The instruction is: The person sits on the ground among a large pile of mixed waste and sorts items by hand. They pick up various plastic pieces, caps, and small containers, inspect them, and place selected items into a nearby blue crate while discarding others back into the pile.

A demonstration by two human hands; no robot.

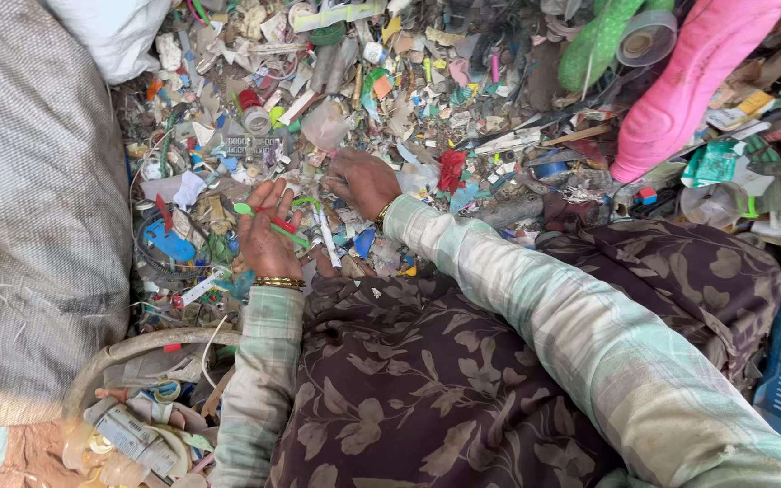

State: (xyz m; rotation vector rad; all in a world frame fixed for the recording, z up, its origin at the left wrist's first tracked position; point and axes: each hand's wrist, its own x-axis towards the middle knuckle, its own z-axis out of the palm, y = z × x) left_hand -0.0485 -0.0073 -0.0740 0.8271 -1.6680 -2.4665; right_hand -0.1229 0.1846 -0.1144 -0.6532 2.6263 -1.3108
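Left hand: palm up, fingers spread, green strips and red bit lying loose across palm, none pinched. Right hand: knuckles up, fingers curled down into scrap pile; whether gripping a piece, cannot tell. Judgement: keep left palm level so strips don't slide; pick one piece at a time. Basket near left elbow; pink shoe well apart.

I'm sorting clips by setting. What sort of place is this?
Probably a scrap-sorting spot for waste plastic. A heap of mixed plastic scraps covers the ground, the left hand holds thin green and red pieces, a woven sack and a basket of sorted bits stand alongside.
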